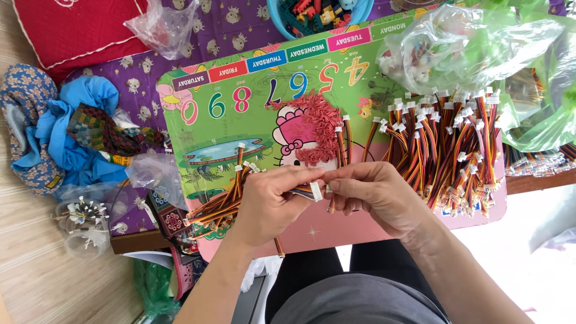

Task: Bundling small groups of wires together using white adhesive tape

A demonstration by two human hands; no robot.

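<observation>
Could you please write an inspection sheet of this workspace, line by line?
Surface: green and pink child's board, printed with pictures.
Job's things: small white connector on a wire lead, pinched between both hands; pile of red pieces just beyond.
Clutter: plastic bags, blue cloth, red cushion, tub of toy bricks.
Grippers: left hand and right hand meet at the connector.
Cables: large wire pile on the right; smaller bundle under the left hand.
Surroundings: purple patterned mat, wooden floor.

Bright even daylight, soft faint shadows, glare on the plastic bags (480, 42), sharp focus, overexposed lower right corner
</observation>
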